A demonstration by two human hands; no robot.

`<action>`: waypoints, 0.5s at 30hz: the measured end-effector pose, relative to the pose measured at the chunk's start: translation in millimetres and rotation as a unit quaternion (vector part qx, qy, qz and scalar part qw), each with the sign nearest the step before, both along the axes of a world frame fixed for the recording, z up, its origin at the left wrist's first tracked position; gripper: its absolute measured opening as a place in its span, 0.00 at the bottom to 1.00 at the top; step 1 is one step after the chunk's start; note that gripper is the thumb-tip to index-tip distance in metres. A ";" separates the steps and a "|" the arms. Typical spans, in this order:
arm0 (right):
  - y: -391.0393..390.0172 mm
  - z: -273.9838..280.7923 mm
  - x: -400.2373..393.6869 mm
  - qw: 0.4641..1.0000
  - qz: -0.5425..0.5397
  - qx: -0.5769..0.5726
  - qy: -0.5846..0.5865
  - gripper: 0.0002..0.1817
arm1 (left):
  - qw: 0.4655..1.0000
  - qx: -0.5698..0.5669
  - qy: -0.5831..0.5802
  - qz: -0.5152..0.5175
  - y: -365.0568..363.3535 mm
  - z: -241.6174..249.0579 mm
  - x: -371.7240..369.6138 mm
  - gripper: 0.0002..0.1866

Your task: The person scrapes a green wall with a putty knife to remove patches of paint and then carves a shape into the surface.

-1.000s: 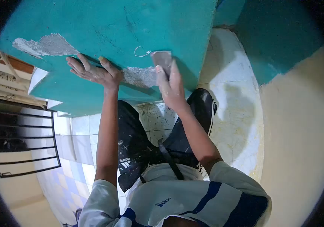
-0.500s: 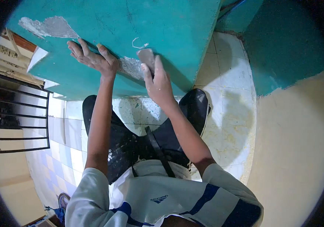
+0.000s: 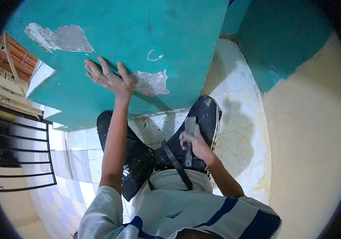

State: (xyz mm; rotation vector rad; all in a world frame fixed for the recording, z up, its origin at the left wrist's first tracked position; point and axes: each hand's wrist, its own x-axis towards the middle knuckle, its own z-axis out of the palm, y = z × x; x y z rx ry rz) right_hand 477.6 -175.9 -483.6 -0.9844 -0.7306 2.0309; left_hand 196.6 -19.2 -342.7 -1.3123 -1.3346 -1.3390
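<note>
My left hand (image 3: 112, 81) rests with spread fingers on the teal painted wall (image 3: 114, 20). Just right of its wrist is a grey bare patch (image 3: 152, 83) with ragged white edges. A larger bare patch (image 3: 64, 38) lies up and left of the fingertips. My right hand (image 3: 197, 144) is away from the wall, above my right thigh, with its fingers closed round a putty knife (image 3: 190, 125). The flat blade points toward the wall, and the handle end sticks out below the fingers. A thin white curled mark (image 3: 154, 55) shows on the paint above the nearer patch.
My knees (image 3: 204, 109) are apart on pale floor tiles (image 3: 238, 135) close to the wall's base. A black metal gate (image 3: 19, 149) stands at left. Another wall (image 3: 302, 131), teal above and cream below, runs along the right. A dark strap (image 3: 176, 165) hangs between my legs.
My right hand has drawn the putty knife off the wall and back over my thigh, uncovering the nearer bare patch. My left hand stays on the wall while the view has shifted slightly.
</note>
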 end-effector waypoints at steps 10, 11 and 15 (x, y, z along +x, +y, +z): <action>18.9 96.0 -38.8 0.971 -0.091 0.181 -0.127 0.20 | 0.972 -0.186 -0.037 -0.138 -62.4 7.9 -4.2 0.26; 38.6 94.6 -47.2 0.939 -0.116 0.259 -0.193 0.21 | 0.966 -0.207 -0.039 -0.150 -70.0 10.3 -7.3 0.26; 96.6 124.5 -85.6 0.877 -0.249 0.339 -0.229 0.25 | 0.938 -0.265 -0.080 -0.208 -97.7 12.8 -18.2 0.25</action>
